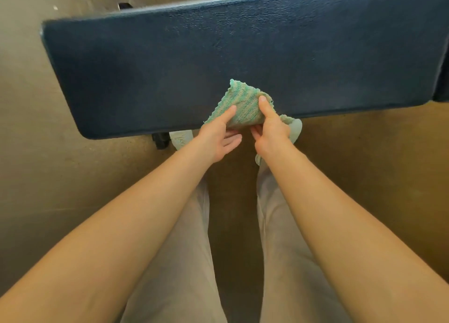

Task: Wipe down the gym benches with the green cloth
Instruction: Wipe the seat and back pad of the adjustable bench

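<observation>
Left grip [218,138] and right grip [269,133], one green cloth [243,106], one blue counter [218,50].
From the head view, both grips pinch the cloth, thumbs on top and fingers underneath, holding it at the counter's near edge; two pale shoes [181,138] show below it on the tan floor [364,152].

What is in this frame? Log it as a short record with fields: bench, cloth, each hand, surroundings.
bench: dark blue padded vinyl gym bench, lying across the view
cloth: green-and-cream striped terry cloth, bunched, over the bench's near edge
left hand: left hand pinches the cloth, thumb on top
right hand: right hand pinches the cloth, thumb on top
contact: whether the cloth touches the bench cannot be told
surroundings: white shoes, brown floor
</observation>
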